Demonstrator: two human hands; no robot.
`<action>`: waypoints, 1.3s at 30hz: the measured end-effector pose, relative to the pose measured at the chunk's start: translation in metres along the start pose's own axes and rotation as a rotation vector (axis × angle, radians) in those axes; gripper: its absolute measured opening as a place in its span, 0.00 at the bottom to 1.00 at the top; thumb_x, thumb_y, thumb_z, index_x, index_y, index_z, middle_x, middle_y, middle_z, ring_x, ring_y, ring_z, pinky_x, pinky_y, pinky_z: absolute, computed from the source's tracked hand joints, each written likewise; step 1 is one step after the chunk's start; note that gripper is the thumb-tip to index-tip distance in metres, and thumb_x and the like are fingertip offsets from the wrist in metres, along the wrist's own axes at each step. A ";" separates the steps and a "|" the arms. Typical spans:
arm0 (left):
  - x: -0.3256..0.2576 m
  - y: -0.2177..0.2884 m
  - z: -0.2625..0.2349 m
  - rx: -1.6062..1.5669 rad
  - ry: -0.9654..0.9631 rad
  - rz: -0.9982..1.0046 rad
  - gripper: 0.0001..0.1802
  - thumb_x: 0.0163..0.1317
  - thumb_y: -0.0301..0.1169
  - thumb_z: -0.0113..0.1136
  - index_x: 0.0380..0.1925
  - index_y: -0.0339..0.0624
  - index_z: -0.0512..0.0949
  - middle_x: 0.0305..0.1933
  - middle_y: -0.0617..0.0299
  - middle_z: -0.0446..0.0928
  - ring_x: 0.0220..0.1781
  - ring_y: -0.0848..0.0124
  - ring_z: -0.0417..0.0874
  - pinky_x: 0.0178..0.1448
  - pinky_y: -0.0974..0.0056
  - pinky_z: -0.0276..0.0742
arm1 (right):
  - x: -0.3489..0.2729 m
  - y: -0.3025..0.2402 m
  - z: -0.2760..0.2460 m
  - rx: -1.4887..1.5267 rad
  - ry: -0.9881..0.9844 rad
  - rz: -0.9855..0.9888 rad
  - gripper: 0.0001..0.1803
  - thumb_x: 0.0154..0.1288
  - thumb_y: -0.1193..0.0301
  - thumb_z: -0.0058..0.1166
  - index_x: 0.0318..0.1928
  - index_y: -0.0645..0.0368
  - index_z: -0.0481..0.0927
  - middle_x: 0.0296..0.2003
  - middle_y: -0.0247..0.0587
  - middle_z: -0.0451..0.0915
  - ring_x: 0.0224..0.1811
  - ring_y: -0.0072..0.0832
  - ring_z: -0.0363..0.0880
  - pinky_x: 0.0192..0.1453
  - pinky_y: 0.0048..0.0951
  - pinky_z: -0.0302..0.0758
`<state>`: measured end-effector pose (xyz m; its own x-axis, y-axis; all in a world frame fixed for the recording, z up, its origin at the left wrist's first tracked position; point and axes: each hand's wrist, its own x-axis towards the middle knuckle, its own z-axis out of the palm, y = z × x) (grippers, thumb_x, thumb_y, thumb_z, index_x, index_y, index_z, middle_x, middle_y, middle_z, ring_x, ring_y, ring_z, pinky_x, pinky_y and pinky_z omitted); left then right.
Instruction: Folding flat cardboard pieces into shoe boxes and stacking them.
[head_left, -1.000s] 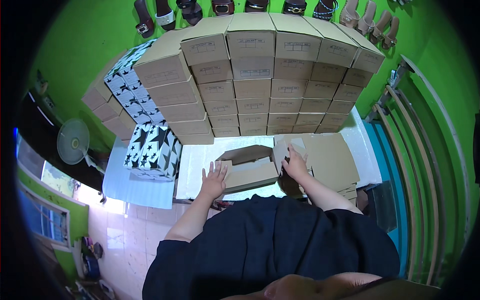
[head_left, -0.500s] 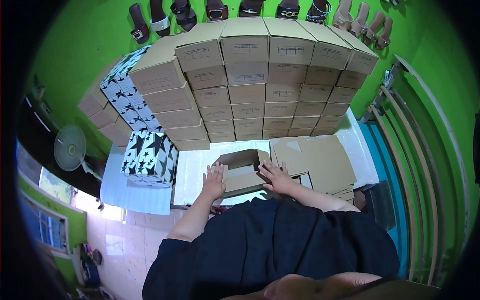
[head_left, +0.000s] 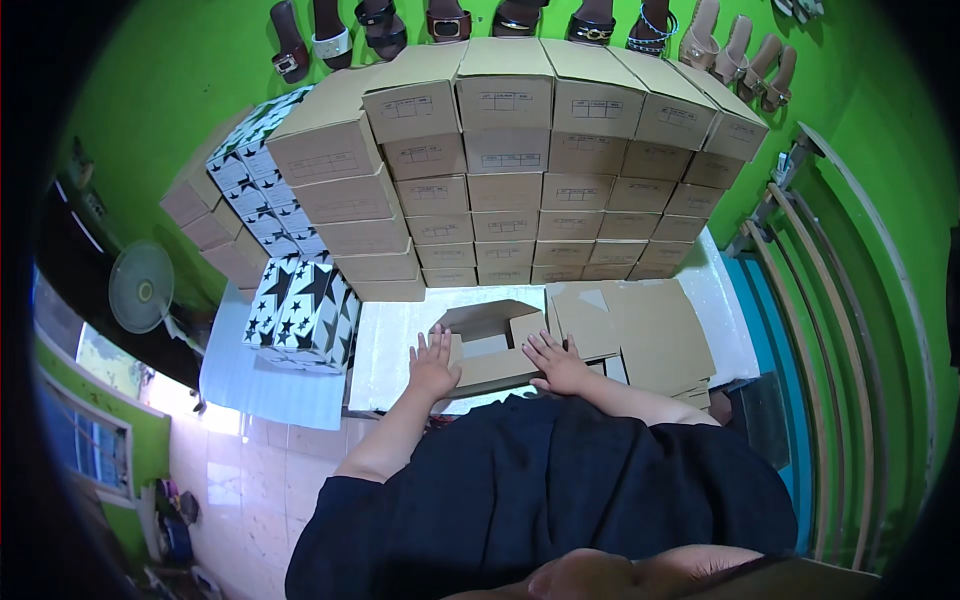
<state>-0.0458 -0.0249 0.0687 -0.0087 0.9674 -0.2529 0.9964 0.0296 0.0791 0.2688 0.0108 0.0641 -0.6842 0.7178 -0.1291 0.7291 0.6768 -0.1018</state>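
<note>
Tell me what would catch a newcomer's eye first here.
Likely the big stack of brown boxes spanning the back of the white table, with sandals lining the green wall above. Then star-print boxes at left, and the left hand and right hand at opposite ends of an open brown box.

Left hand (head_left: 433, 372): back uppermost, fingers extended and slightly spread, pointing away from the torso (head_left: 545, 480); set against the left end of the cardboard carton (head_left: 492, 372). Right hand (head_left: 556, 364): back uppermost, fingers parted, angled away and leftward — set against the carton's right end. Left forearm (head_left: 390, 440): bare, slanting inward from the carton's near left. Right forearm (head_left: 640, 397): bare, from the carton's near right — slope shallower than the left. Torso: near side of carton.
</note>
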 end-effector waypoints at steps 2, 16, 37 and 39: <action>-0.002 0.004 -0.003 -0.007 0.045 0.033 0.51 0.63 0.61 0.50 0.78 0.54 0.39 0.83 0.60 0.32 0.83 0.47 0.34 0.80 0.38 0.36 | 0.004 0.002 0.004 -0.043 -0.042 0.021 0.46 0.66 0.41 0.48 0.77 0.45 0.50 0.78 0.37 0.46 0.81 0.41 0.39 0.70 0.80 0.43; 0.000 -0.001 0.008 -0.009 0.097 0.042 0.51 0.63 0.63 0.48 0.78 0.53 0.42 0.83 0.60 0.35 0.82 0.47 0.36 0.79 0.38 0.37 | 0.017 -0.003 -0.017 -0.076 -0.183 0.068 0.45 0.67 0.34 0.38 0.77 0.44 0.51 0.79 0.32 0.45 0.82 0.39 0.35 0.71 0.81 0.33; 0.002 -0.017 0.036 -0.187 0.409 0.169 0.48 0.61 0.50 0.57 0.77 0.50 0.48 0.82 0.53 0.40 0.81 0.44 0.41 0.77 0.33 0.41 | 0.051 0.002 -0.047 0.309 0.187 0.086 0.35 0.64 0.44 0.54 0.68 0.43 0.68 0.68 0.40 0.69 0.78 0.46 0.50 0.74 0.75 0.36; 0.001 -0.017 0.038 -0.199 0.407 0.165 0.47 0.62 0.50 0.57 0.77 0.50 0.49 0.82 0.53 0.41 0.81 0.44 0.42 0.76 0.32 0.41 | 0.041 0.001 -0.038 0.245 0.141 -0.013 0.30 0.64 0.42 0.52 0.59 0.44 0.77 0.63 0.40 0.74 0.76 0.46 0.55 0.70 0.80 0.35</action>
<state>-0.0598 -0.0340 0.0305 0.0769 0.9819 0.1732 0.9521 -0.1239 0.2795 0.2411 0.0474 0.0960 -0.6764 0.7365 0.0105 0.6901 0.6387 -0.3403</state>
